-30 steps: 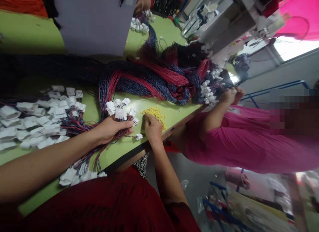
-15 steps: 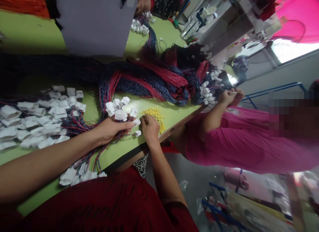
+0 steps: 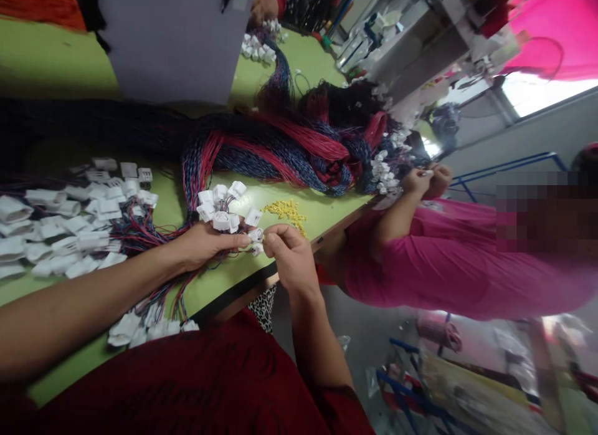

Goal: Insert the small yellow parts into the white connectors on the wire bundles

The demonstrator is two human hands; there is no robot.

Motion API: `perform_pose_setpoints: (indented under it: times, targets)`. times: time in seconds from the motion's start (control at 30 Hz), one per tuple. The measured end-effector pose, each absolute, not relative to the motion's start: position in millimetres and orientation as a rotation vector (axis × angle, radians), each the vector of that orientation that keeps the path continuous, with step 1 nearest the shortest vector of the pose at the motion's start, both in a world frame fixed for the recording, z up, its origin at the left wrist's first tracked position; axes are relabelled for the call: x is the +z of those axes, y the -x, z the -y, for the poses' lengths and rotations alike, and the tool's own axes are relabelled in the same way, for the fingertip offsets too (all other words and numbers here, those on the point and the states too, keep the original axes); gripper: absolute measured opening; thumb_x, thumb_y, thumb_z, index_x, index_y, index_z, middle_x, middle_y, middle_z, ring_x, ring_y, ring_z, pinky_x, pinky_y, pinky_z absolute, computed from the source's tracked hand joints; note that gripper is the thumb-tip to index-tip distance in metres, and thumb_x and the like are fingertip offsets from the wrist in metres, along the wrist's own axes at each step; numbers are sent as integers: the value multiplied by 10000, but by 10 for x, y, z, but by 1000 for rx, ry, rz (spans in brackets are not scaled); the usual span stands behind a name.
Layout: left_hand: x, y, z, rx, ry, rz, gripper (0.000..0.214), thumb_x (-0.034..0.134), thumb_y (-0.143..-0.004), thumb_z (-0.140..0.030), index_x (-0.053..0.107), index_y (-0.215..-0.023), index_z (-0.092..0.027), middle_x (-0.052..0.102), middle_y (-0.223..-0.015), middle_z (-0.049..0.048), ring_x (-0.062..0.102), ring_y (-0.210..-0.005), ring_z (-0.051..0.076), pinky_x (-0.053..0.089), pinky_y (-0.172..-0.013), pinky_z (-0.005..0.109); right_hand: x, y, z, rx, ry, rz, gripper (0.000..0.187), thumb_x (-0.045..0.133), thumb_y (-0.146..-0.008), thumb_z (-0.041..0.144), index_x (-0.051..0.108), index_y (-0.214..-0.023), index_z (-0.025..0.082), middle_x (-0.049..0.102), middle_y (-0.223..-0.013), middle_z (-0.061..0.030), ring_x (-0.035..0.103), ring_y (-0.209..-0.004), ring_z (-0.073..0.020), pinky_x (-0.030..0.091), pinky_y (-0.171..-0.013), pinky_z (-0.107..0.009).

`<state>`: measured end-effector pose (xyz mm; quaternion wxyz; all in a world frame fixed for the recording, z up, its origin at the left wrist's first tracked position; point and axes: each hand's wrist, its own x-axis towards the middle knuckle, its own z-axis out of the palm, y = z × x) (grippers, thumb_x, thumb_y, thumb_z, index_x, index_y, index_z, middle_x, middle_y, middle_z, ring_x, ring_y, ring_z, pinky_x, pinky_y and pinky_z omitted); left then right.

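Note:
My left hand (image 3: pixel 205 245) is closed around a bunch of red and blue wires tipped with white plastic connectors (image 3: pixel 223 208), which fan out above its fingers. My right hand (image 3: pixel 289 257) is pinched on one white connector (image 3: pixel 256 235) at the end of that bunch, right beside my left fingertips. A small heap of yellow pieces (image 3: pixel 286 209) lies on the green table (image 3: pixel 233 279) just beyond my right hand.
Many loose white connectors on wires (image 3: pixel 70 217) cover the table at left. A thick mass of red, blue and black wire bundles (image 3: pixel 289 148) runs across the back. A person in pink (image 3: pixel 448 254) works with both hands (image 3: pixel 427 179) at the table's right edge.
My right hand has left the yellow heap, come back toward me and closed on a white connector at my left fingertips. My left hand has held its bunch in place.

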<state>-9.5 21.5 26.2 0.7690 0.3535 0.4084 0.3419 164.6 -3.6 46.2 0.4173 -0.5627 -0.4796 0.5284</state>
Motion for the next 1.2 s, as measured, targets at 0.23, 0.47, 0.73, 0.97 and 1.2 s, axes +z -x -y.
perform_pose_setpoints:
  times: [0.23,0.47,0.73,0.97,1.2]
  targets:
    - [296,107,-212,724,-905,-900,154,680,-655,-248,622,-766,-158,620,-713,3,521,-644,134,405,-627,266,395,-1557,18,1310,1402,1134,153,648,-739,353,584,-722,215,476,-566,59,405,-506,-69,358,-535,-247]
    - [368,111,-226,783,-1070,-911,90,656,-659,-213,579,-675,-170,559,-654,-11,478,-620,131,372,-612,258,367,-1540,9,1557,1414,922,261,681,-675,415,527,-777,229,413,-532,82,333,-446,-59,267,-456,-228]
    - [360,121,-242,787,-1229,-927,107,640,-681,-226,553,-644,-176,516,-597,-22,455,-598,131,375,-602,257,380,-1453,78,1559,1426,820,247,662,-680,401,518,-781,227,400,-495,92,313,-421,-56,230,-424,-211]
    - [382,106,-241,807,-1197,-976,119,654,-658,-224,545,-636,-182,538,-644,-8,469,-636,141,384,-641,273,432,-1462,67,1621,1395,739,132,605,-662,242,541,-772,209,434,-484,80,337,-421,-57,236,-419,-208]
    - [344,121,-236,794,-1181,-942,124,646,-663,-197,540,-601,-178,509,-597,-12,433,-578,128,360,-577,262,308,-1477,51,1560,1446,811,121,578,-649,207,484,-722,229,365,-433,115,291,-375,-54,229,-406,-199]
